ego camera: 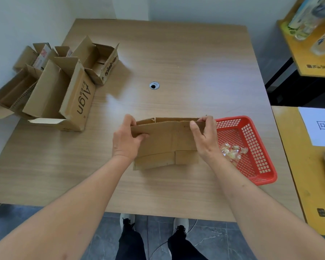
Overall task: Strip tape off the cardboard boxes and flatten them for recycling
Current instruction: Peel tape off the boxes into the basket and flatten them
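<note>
Nearly flat — brown cardboard box, flaps loose

A small brown cardboard box is standing collapsed nearly flat at the table's 6 o'clock edge, flaps hanging down. Four opened boxes are clustering at 10 o'clock.

Brown cardboard box, red lattice basket

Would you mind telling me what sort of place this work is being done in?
Probably an office or meeting room set up for sorting recycling: a wood-grain table with a cable grommet, opened cardboard boxes stacked at its far left, and a red basket holding stripped tape.
</note>
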### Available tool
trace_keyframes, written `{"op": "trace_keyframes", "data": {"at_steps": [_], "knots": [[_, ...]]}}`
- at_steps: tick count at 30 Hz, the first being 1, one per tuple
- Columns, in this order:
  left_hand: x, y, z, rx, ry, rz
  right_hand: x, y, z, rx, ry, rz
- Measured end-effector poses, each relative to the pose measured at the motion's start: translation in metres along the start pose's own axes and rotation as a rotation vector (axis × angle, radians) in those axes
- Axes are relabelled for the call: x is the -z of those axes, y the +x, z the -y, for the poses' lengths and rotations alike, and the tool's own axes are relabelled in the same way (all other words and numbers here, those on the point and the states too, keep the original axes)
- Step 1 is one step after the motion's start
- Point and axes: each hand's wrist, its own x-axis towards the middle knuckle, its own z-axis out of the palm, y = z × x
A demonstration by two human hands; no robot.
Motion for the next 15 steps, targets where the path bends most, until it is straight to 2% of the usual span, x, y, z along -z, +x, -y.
{"op": "trace_keyframes", "data": {"at_steps": [3,6,12,15], "knots": [[0.003,0.007,0.001,0.137,-0.154,-0.021,0.001,0.000,-0.002,0.024,-0.125,0.163],[-0.002,0.007,0.007,0.170,-0.178,0.001,-0.007,0.001,-0.006,-0.007,-0.231,0.139],[-0.026,-0.001,0.060,0.085,0.141,0.259,-0.039,0.000,-0.035,-0.188,-0.212,0.031],[-0.044,-0.001,0.087,-0.005,0.264,0.372,-0.063,-0.001,-0.057,-0.203,-0.246,-0.007]]}}
